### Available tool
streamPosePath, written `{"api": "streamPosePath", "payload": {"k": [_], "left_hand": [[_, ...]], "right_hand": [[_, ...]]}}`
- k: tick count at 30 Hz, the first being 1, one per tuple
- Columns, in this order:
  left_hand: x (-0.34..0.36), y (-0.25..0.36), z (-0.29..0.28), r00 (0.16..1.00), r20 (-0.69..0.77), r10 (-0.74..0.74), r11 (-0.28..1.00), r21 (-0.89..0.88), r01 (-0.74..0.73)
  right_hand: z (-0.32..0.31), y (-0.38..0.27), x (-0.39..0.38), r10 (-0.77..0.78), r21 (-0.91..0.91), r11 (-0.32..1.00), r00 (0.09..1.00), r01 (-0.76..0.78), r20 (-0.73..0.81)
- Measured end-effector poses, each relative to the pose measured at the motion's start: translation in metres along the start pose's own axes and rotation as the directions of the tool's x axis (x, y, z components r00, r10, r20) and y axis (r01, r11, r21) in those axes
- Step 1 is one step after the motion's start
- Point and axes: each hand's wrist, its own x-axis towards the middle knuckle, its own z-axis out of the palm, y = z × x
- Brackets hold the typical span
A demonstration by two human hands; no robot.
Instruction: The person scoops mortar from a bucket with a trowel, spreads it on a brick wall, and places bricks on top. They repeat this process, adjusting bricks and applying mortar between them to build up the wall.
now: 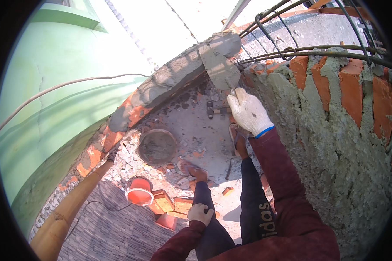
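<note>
Your right hand point(249, 114) is wrapped around the handle of the trowel point(222, 71), its blade at the low wall's point(170, 79) far end. Mortar appears done there; brick patches point(93, 155) nearer you look uncoated. Your left hand point(199, 214) rests, thumb spread, on your knee point(203, 195).

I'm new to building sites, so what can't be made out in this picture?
Head view:
- Trowel grip: mostly covered by the gloved right hand.
- Wooden pole: near end cut off at lower left.
- Bright area beyond the low wall: washed out by glare.
- Round basin: contents shaded, unclear.
</note>
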Motion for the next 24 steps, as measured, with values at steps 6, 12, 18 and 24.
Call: {"api": "streamPosePath", "payload": {"k": [6,12,18,24], "left_hand": [[0.002,0.003,-0.005,1.000,0.012,-0.002,1.000,-0.016,0.002],[0.002,0.003,-0.006,1.000,0.026,0.005,1.000,-0.003,-0.004],[-0.004,-0.001,0.002,1.000,-0.007,0.016,1.000,-0.007,-0.016],[-0.012,-0.007,0.006,1.000,0.013,0.020,1.000,-0.023,-0.020]], "right_hand": [[-0.029,0.034,0.030,0.015,-0.177,0.984,0.995,-0.034,-0.103],[-0.052,0.024,0.033,0.328,0.501,0.778,0.925,-0.380,0.192],[-0.013,0.031,-0.023,0.203,0.798,0.452,0.917,-0.399,0.343],[0.096,0.065,0.008,0.315,0.981,-0.010,0.931,-0.192,0.185]]}}
